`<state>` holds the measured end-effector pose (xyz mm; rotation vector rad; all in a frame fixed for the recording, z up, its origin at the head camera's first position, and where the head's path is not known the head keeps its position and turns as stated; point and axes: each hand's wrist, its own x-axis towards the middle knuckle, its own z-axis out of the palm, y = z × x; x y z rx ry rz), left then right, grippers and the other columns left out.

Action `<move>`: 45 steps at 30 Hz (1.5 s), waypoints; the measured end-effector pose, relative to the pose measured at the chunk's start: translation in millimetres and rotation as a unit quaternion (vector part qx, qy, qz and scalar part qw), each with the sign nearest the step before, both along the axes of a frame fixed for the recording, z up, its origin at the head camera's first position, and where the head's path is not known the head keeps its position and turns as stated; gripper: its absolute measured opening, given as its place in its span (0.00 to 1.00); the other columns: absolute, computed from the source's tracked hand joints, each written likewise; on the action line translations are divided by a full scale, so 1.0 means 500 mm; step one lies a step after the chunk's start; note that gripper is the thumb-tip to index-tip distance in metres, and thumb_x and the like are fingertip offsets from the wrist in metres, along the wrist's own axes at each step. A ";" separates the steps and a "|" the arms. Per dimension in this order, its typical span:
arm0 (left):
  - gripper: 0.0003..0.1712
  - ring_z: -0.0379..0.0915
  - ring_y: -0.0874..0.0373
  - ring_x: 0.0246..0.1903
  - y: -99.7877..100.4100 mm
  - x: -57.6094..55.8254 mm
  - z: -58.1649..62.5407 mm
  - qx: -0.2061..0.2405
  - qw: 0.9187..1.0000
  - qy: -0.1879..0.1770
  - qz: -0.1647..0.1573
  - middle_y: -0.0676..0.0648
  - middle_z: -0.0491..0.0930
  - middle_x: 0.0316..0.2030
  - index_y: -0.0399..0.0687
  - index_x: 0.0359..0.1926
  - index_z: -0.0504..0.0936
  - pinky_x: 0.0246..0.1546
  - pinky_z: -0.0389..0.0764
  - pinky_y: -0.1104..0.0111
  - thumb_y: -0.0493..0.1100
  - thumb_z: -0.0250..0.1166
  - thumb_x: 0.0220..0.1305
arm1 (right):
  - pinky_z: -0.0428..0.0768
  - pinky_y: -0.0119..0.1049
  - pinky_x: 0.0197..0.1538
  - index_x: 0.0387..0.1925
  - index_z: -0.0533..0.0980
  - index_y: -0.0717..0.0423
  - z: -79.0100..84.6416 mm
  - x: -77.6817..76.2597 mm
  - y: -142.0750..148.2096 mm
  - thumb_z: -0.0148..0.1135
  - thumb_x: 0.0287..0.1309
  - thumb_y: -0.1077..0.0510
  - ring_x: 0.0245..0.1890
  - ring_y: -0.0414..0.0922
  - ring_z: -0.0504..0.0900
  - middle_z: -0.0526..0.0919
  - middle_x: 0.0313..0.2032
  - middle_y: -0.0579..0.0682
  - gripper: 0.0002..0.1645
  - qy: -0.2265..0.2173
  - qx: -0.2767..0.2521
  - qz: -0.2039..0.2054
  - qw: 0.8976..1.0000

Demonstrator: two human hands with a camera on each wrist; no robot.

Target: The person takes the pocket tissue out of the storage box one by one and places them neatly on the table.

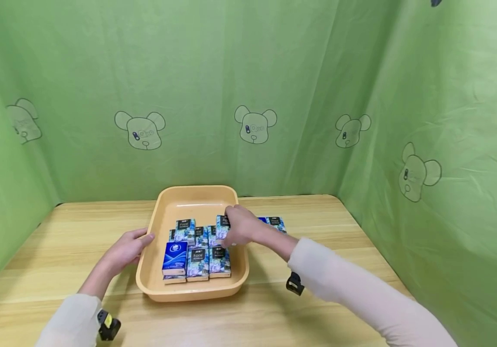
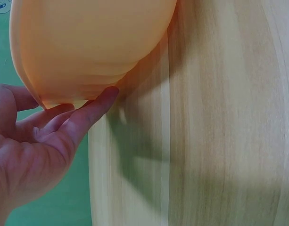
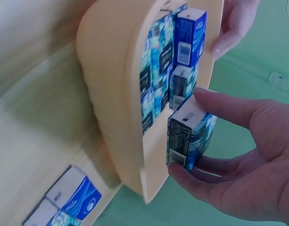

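In the head view an orange plastic tray (image 1: 196, 293) holds several small tissue packs, most in a floral wrapper with a black label. A blue tissue pack (image 1: 174, 258) lies on top at the near left of the stack. My right hand (image 1: 241, 225) pinches a floral tissue pack (image 1: 221, 227) above the tray's right side; the right wrist view shows thumb and fingertips on opposite sides of this pack (image 3: 189, 129). On the tray's left, my left hand (image 1: 126, 248) holds the rim (image 2: 22, 70), thumb over the edge and fingers against the outer wall.
Right of the tray, partly behind my right forearm, a blue pack (image 3: 83, 195) and a floral pack (image 1: 276, 223) lie on the wooden table (image 1: 318, 217). Green curtains (image 1: 196, 72) with bear-head drawings enclose the back and sides. Each wrist wears a small black device (image 1: 294, 283).
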<state>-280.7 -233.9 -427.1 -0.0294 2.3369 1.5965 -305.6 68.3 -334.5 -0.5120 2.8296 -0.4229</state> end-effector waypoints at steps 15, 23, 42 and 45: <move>0.36 0.77 0.35 0.59 0.001 0.000 -0.001 -0.007 1.000 0.005 0.000 0.23 0.67 0.67 0.27 0.77 0.50 0.52 0.87 0.54 0.47 0.45 0.81 | 0.83 0.46 0.59 0.59 0.73 0.65 0.009 -0.040 0.058 0.84 0.40 0.58 0.52 0.54 0.80 0.82 0.51 0.58 0.43 0.033 -0.014 -0.020 0.999; 0.36 0.77 0.35 0.59 0.001 -0.002 0.000 -0.010 1.000 0.004 -0.003 0.23 0.67 0.67 0.27 0.77 0.49 0.52 0.87 0.53 0.48 0.44 0.82 | 0.76 0.53 0.68 0.71 0.64 0.66 0.012 -0.065 0.106 0.81 0.44 0.58 0.67 0.62 0.72 0.73 0.67 0.64 0.55 0.018 0.000 -0.064 0.998; 0.36 0.75 0.34 0.61 -0.001 -0.003 -0.003 -0.011 1.000 0.004 -0.002 0.23 0.65 0.68 0.28 0.77 0.48 0.53 0.86 0.53 0.49 0.44 0.82 | 0.75 0.56 0.69 0.76 0.57 0.64 -0.038 -0.136 0.262 0.72 0.49 0.68 0.67 0.66 0.69 0.67 0.71 0.68 0.54 -0.001 0.011 -0.148 0.989; 0.36 0.75 0.34 0.61 -0.002 -0.003 -0.003 -0.012 1.000 0.004 -0.001 0.22 0.66 0.67 0.28 0.77 0.48 0.53 0.86 0.53 0.48 0.44 0.82 | 0.77 0.56 0.66 0.75 0.58 0.65 -0.047 -0.138 0.277 0.69 0.47 0.71 0.65 0.66 0.71 0.68 0.69 0.69 0.52 0.005 0.003 -0.150 0.989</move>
